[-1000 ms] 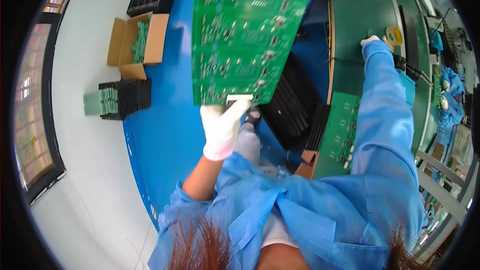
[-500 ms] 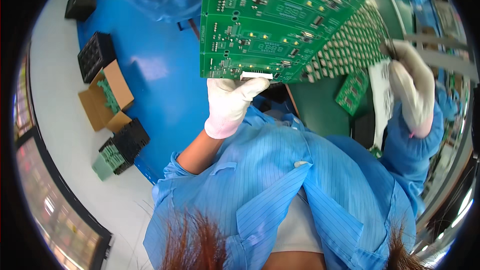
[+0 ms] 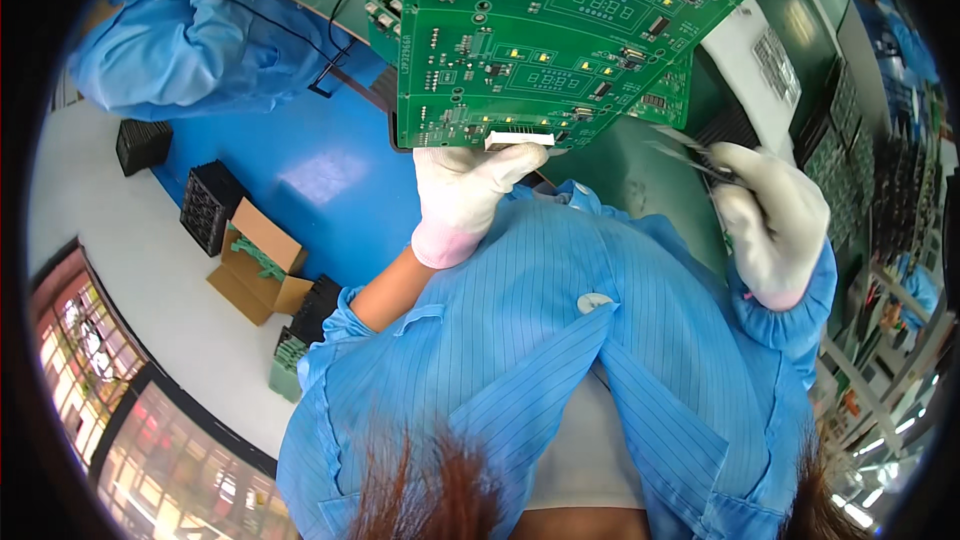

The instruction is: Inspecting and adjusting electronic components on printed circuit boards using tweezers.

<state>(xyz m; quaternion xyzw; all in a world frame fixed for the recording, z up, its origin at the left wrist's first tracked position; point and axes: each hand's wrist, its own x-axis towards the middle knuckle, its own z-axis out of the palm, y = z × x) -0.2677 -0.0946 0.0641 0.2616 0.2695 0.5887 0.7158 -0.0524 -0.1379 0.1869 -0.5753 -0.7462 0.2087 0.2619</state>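
One left hand (image 3: 455,195), gloved, pinches the lower edge of a green circuit board (image 3: 540,50), thumb at its white connector (image 3: 505,139), holding it raised between the camera and the worktop (image 3: 612,180). The right hand (image 3: 775,225) grips what look like tweezers (image 3: 690,152), blurred, pointing boardward. The step seems to be handling or checking the board; any touch with the tool calls for a steady left grip and careful aim.

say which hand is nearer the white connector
Left. The left hand grips the green board by its lower edge, thumb at the white connector; the right hand is apart, off to the right.
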